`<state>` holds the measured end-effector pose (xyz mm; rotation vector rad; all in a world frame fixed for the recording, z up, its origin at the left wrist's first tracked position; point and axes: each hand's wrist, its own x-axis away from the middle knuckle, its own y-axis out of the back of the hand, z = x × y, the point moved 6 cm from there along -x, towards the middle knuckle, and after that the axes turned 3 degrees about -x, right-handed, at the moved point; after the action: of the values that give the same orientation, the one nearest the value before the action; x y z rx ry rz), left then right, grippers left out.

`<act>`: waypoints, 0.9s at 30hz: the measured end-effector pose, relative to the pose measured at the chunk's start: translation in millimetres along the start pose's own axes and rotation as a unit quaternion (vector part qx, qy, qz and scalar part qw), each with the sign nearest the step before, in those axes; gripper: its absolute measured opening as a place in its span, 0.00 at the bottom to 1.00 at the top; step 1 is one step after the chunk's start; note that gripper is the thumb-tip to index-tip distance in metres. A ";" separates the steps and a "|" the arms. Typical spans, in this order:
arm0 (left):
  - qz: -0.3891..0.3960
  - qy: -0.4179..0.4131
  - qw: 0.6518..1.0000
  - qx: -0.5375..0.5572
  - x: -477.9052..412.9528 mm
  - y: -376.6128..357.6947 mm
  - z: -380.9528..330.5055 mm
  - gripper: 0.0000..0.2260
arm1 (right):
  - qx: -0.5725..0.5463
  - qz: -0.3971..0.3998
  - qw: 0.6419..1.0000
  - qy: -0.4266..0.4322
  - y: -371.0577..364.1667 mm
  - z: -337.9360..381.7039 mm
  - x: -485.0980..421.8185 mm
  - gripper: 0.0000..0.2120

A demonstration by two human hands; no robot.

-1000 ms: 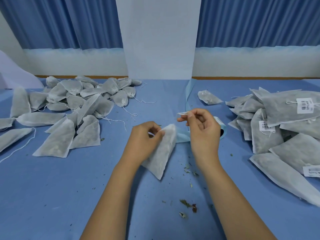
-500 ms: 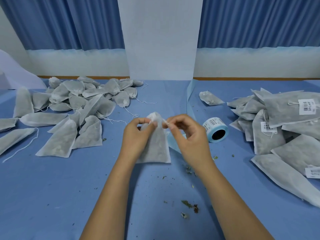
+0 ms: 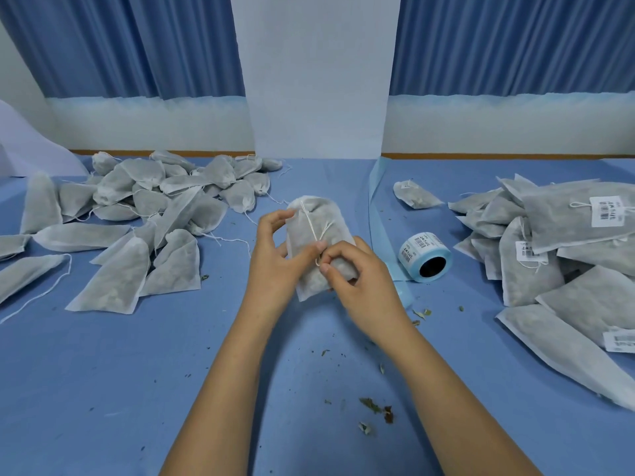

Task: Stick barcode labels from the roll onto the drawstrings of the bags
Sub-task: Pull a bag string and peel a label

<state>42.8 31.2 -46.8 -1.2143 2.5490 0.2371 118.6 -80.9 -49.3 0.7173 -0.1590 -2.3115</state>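
Head view: since a second ago the bag (image 3: 323, 214) has gone upright at centre, drawstring (image 3: 309, 221) down its front. Left hand (image 3: 275, 266) grips bag; right hand (image 3: 357, 280) pinches drawstring, fingers curled. Label hidden, probably being pressed on. Label roll (image 3: 424, 257) just right; unlabelled pile (image 3: 144, 214) far left, labelled pile (image 3: 567, 252) right, both well apart. Near table (image 3: 103, 372) gives room.

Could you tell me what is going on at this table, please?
A person holds a white bag over the blue table: the left hand grips the bag, the right hand pinches its drawstring. The label roll lies to the right. The right pile of bags carries barcode labels; the left pile shows none.
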 end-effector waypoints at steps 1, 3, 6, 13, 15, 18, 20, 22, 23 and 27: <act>0.002 -0.007 1.000 -0.009 0.6 -0.8 -1.1 0.23 | -0.001 0.002 1.000 -0.004 0.1 -1.7 -0.5 0.08; -0.007 -0.035 0.999 -0.033 1.0 -0.2 -5.1 0.23 | -0.014 0.009 1.000 0.004 0.1 -0.3 -0.5 0.08; -0.071 -0.098 0.986 -0.118 -0.8 10.3 -10.5 0.17 | 0.035 -0.061 0.997 0.039 11.9 -1.4 -1.5 0.06; -0.139 -0.156 0.951 -0.226 -2.0 22.5 -1.7 0.11 | 0.121 -0.030 0.977 -0.172 25.5 -47.2 -6.7 0.02; -0.155 -0.168 0.937 -0.263 -0.2 20.1 -0.2 0.12 | 0.056 -0.025 0.982 -0.178 25.7 -47.8 -6.6 0.08; -0.119 -0.169 0.929 -0.306 -0.2 8.1 9.1 0.12 | 0.049 0.001 0.972 -0.231 27.6 -56.0 -6.0 0.07; -0.076 -0.164 0.929 -0.323 -1.2 -1.8 16.6 0.12 | 0.068 0.012 0.966 -0.250 30.0 -62.0 -5.9 0.09; -0.019 -0.141 0.939 -0.314 -2.7 -11.3 23.2 0.11 | 0.080 0.018 0.963 -0.257 31.2 -64.3 -6.2 0.12; 0.012 -0.142 0.936 -0.320 -2.1 -17.7 25.2 0.10 | 0.078 0.017 0.963 -0.258 31.6 -64.7 -6.4 0.14; 0.096 -0.153 0.913 -0.366 1.9 -38.0 28.5 0.12 | 0.069 0.013 0.964 -0.255 31.2 -64.0 -8.0 0.16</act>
<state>77.1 13.9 -74.8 -1.0102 2.3426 1.4089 176.3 -93.5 -89.9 0.1651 -0.5623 -2.4312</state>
